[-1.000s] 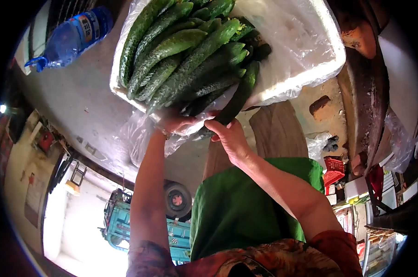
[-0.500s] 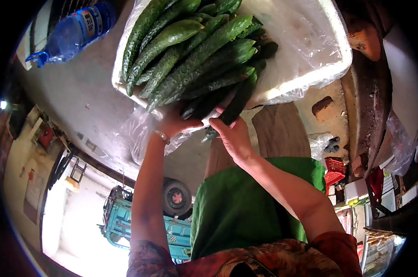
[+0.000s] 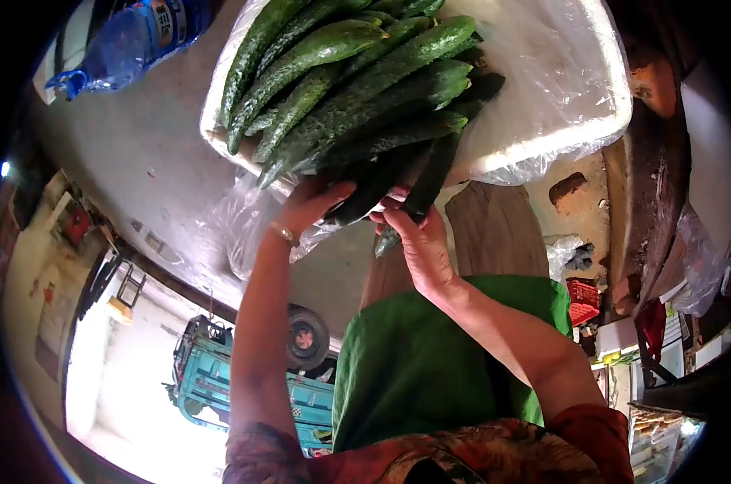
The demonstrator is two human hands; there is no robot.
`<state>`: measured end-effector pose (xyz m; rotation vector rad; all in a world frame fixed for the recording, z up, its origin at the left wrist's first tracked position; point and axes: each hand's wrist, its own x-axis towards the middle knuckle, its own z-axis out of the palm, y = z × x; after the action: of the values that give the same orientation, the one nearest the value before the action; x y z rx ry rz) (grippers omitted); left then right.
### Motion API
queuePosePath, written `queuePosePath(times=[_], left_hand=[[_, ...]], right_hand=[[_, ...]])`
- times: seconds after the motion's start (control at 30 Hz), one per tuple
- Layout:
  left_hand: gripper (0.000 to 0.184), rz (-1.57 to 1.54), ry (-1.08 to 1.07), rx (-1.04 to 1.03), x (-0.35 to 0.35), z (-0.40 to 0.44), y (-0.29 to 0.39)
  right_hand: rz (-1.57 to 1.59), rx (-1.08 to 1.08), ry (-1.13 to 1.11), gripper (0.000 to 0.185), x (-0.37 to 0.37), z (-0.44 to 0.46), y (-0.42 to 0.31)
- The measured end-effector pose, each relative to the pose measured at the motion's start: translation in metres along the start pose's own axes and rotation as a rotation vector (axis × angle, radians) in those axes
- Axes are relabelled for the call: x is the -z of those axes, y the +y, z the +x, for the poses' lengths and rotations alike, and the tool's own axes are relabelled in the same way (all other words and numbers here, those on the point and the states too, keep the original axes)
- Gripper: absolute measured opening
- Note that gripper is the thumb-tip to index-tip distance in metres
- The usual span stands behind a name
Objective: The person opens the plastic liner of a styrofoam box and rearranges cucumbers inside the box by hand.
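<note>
A pile of dark green cucumbers (image 3: pixel 341 89) lies in the left part of a white box (image 3: pixel 575 129) lined with clear plastic. At the near edge of the box, my right hand (image 3: pixel 422 242) has its thumb and fingers round the lower end of one cucumber (image 3: pixel 436 173), whose tip pokes out below. My left hand (image 3: pixel 309 202), with a bracelet at the wrist, is at the lower ends of the pile, its thumb against a dark cucumber (image 3: pixel 365 198). Its other fingers are hidden under the cucumbers.
A large blue bottle (image 3: pixel 131 48) lies on the floor at the upper left. Loose clear plastic (image 3: pixel 240 234) hangs from the box's near left corner. A turquoise vehicle (image 3: pixel 208 375) and a wheel (image 3: pixel 305 339) show below left. A red basket (image 3: pixel 583 301) is at the right.
My left hand has moved up and its thumb now rests at a dark cucumber. My right hand has shifted slightly right with its cucumber. The box appears further right in view.
</note>
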<state>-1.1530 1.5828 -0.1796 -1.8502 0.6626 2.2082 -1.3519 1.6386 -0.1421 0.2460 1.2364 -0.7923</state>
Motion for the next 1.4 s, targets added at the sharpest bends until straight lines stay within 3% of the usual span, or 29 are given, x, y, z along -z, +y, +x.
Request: queuePosePath(times=[0.03, 0.17, 0.23, 0.33, 0.57, 0.67, 0.73, 0.87, 0.93, 1.07, 1.13, 1.4], left_hand=[[0.060, 0.061, -0.066, 0.008, 0.006, 0.005, -0.006], [0.057, 0.134, -0.018, -0.014, 0.001, -0.014, -0.008], [0.056, -0.131, 0.010, -0.110, 0.000, -0.022, -0.023], [0.052, -0.017, -0.008, -0.119, 0.012, -0.033, -0.035], [0.059, -0.121, 0.066, -0.131, 0.003, -0.054, -0.017], [0.063, -0.149, 0.028, -0.030, 0.006, -0.059, -0.027], [0.068, -0.305, 0.156, -0.031, 0.000, -0.055, -0.036], [0.068, -0.305, 0.108, 0.002, 0.001, -0.060, -0.025], [0.067, -0.548, 0.005, 0.050, 0.006, -0.053, -0.023], [0.068, -0.507, 0.019, 0.131, 0.013, -0.048, -0.023], [0.068, -0.260, -0.034, 0.057, 0.013, -0.054, -0.020], [0.070, -0.364, 0.142, -0.016, -0.012, -0.066, -0.037]], right_hand=[[-0.027, 0.009, 0.003, 0.034, 0.000, 0.001, 0.001], [-0.037, -0.086, 0.020, 0.033, -0.004, -0.004, -0.008], [-0.002, -0.039, -0.018, 0.037, -0.002, -0.002, -0.006], [-0.051, -0.062, -0.008, 0.037, 0.000, -0.003, -0.006], [-0.007, -0.085, -0.015, 0.037, -0.001, -0.005, -0.008], [-0.016, -0.110, -0.024, 0.039, 0.002, -0.004, -0.004], [0.015, -0.084, -0.026, 0.041, 0.000, -0.004, -0.007], [0.039, -0.080, -0.006, 0.043, -0.001, -0.005, -0.005], [0.003, -0.081, -0.027, 0.043, 0.001, -0.003, -0.004], [0.026, -0.079, -0.039, 0.043, -0.002, -0.002, -0.009], [0.052, -0.074, -0.034, 0.043, -0.003, -0.003, -0.009], [0.075, -0.103, -0.026, 0.044, -0.003, -0.003, -0.007]])
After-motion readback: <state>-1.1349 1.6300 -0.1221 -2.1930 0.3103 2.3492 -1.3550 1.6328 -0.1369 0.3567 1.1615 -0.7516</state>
